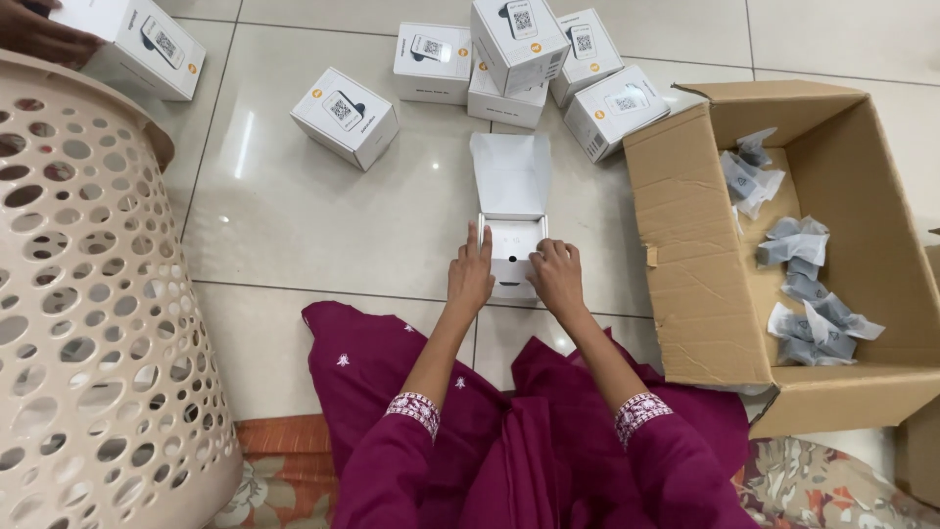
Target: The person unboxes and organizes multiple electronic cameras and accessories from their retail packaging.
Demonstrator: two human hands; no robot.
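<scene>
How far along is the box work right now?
Done, apparently: crumpled wrappers lie in the carton. In hand: left hand and right hand rest on one open box, flap up. Left: six shut boxes on the floor, one under another person's hand.

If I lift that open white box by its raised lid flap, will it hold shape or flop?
The open white box looks like thin card, so its lid would probably bend at the hinge. On the glossy floor tiles it likely slides easily. Both the left hand and right hand steady it.
</scene>
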